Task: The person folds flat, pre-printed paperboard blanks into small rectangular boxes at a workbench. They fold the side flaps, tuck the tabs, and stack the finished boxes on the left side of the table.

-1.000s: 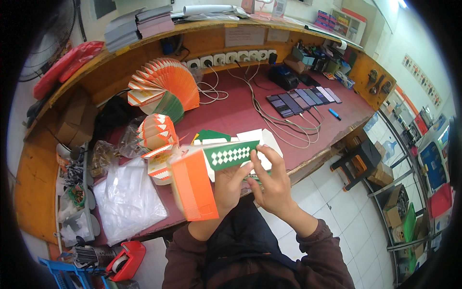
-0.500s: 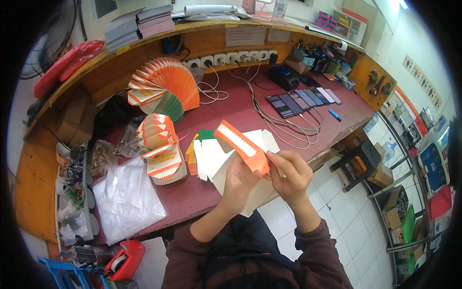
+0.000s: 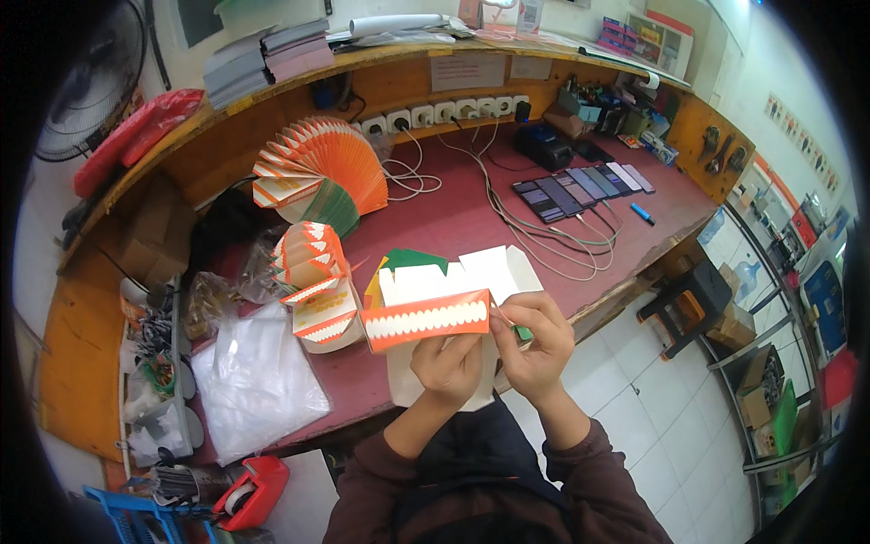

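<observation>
Two hands (image 3: pixel 449 367) gripping orange carton (image 3: pixel 426 323), red desk (image 3: pixel 435 218)

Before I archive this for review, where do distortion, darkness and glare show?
Head view: the wooden shelf bows across the top, corners black; head view again: the plastic bags show whitish sheen, the orange carton shows distinct white scallops.
</observation>
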`<state>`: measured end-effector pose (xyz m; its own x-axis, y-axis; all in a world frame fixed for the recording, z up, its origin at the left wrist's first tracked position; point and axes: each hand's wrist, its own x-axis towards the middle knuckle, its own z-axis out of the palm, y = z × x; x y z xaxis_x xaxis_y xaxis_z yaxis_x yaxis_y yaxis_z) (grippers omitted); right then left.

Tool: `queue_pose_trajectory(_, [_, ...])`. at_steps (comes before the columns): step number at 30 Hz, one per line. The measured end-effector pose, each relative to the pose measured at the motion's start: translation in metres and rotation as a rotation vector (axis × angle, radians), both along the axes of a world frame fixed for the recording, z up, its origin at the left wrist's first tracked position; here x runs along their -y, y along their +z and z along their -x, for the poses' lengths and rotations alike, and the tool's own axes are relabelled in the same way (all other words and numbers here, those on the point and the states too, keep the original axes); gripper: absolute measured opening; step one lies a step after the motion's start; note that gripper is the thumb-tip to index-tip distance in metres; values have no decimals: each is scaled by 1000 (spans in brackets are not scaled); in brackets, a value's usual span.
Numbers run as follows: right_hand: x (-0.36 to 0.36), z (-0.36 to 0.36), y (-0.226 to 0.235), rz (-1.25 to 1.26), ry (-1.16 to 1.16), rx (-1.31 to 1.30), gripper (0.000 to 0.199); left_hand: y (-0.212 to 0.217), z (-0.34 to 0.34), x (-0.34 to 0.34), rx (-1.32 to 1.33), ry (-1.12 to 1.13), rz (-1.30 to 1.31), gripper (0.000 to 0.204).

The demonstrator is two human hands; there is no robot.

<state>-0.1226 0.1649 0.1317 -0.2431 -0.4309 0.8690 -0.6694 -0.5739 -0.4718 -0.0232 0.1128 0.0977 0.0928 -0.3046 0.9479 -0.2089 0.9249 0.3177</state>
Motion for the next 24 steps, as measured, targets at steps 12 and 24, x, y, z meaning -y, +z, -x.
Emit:
queue_pose_trajectory(12, [-5, -7, 2, -79, 23, 105, 10, -2, -11, 12, -89, -540, -252, 17])
queue_pose_trajectory(24, [-2, -18, -5, 37, -93, -120, 33, 8, -21, 19, -127, -849, -486, 31])
